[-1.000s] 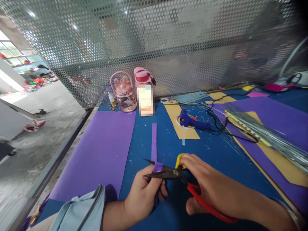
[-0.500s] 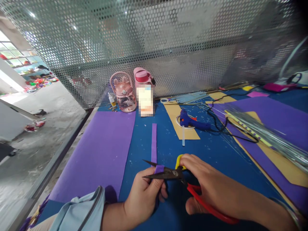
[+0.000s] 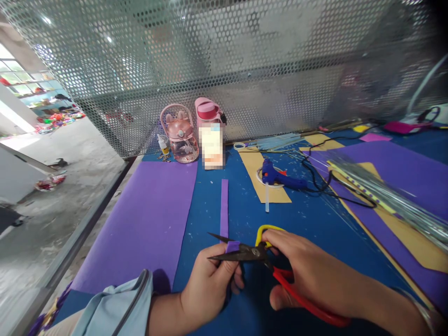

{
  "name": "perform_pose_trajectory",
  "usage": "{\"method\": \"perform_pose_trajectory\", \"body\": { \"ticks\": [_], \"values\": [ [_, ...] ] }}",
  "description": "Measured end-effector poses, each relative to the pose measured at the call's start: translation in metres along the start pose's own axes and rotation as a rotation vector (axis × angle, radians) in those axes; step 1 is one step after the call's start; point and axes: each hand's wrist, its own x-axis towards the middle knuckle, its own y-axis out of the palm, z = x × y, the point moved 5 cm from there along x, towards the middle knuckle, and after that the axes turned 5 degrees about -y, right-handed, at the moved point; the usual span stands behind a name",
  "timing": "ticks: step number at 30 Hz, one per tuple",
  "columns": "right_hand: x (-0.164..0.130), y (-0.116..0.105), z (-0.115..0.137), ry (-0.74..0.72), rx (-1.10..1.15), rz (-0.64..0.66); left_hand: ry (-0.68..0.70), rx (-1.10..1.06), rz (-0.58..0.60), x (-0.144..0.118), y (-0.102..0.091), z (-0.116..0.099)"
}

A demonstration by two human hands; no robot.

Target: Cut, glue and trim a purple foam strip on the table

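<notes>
My left hand [image 3: 212,282] pinches a small purple felt piece [image 3: 232,247] between thumb and forefinger. That piece sits between the parted blades of the scissors [image 3: 245,253], which have one yellow and one red handle. Fingers of my right hand [image 3: 304,270] are around the handles, with the thumb by the red loop. Just beyond my left hand a narrow purple felt strip [image 3: 224,205] lies lengthwise on the blue table [image 3: 206,196]; its near end is hidden behind the blade and fingers.
A purple sheet [image 3: 150,219] covers the table's left side. Behind stand a pink water bottle [image 3: 182,140] and a second pink bottle [image 3: 208,111]. A blue glue gun [image 3: 280,177] rests on a tape roll to the right, its black cord near wrapped clear rods [image 3: 395,200].
Hands, scissors and felt stay almost in place. My right-hand fingers have shifted slightly on the yellow handle, showing more of its loop.
</notes>
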Motion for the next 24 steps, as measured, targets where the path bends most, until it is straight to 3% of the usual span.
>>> {"method": "perform_pose_trajectory", "body": {
  "ticks": [24],
  "values": [
    [0.0023,-0.0010,-0.0005,-0.019,-0.115,-0.014,-0.022,0.003,0.015,0.0004,0.0015,-0.0010]
  ]
}}
